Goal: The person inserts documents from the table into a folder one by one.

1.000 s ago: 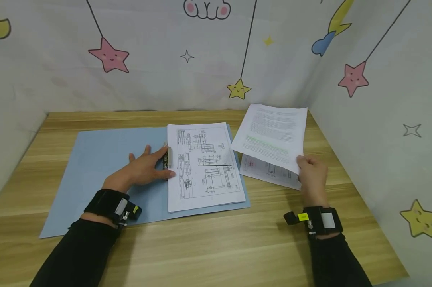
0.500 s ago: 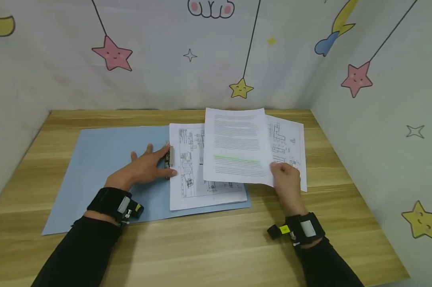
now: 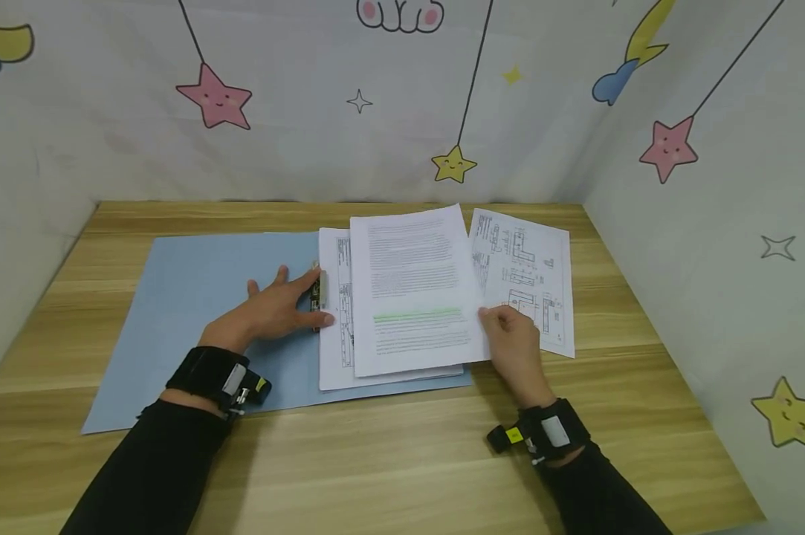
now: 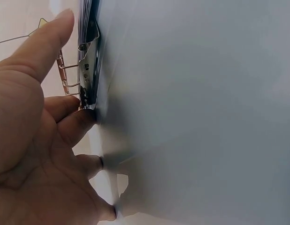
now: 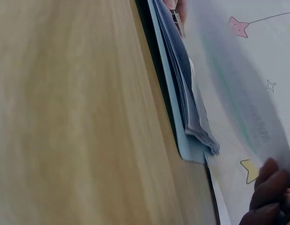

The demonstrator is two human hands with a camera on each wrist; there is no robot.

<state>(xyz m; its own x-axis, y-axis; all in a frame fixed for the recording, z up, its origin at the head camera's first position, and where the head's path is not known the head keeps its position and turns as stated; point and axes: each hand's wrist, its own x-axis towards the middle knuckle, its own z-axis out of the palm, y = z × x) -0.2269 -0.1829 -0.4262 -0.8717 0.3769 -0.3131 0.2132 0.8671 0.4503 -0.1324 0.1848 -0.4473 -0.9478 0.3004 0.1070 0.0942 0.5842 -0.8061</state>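
Note:
My right hand [image 3: 514,348] pinches the lower right edge of a printed paper sheet [image 3: 412,293] with a green highlighted line. That sheet lies over a stack of technical drawings [image 3: 331,364], covering most of it; in the right wrist view the sheet [image 5: 243,101] stands lifted above the stack's loose edge. Beneath is an opened blue folder [image 3: 201,290]. My left hand [image 3: 271,310] rests on the folder with fingers spread, thumb at the stack's left edge beside a metal clip mechanism [image 3: 316,297]. In the left wrist view the clip [image 4: 90,70] sits between thumb and fingers.
Another drawing sheet [image 3: 554,275] lies on the wooden table [image 3: 389,461] to the right, partly under the held sheet and right hand. A white wall cloth [image 3: 308,156] with cartoon stars borders the table at the back and right.
My right hand has carried the printed sheet leftward from above the right-hand drawing sheet onto the stack, uncovering that drawing. The left hand stays in place on the folder.

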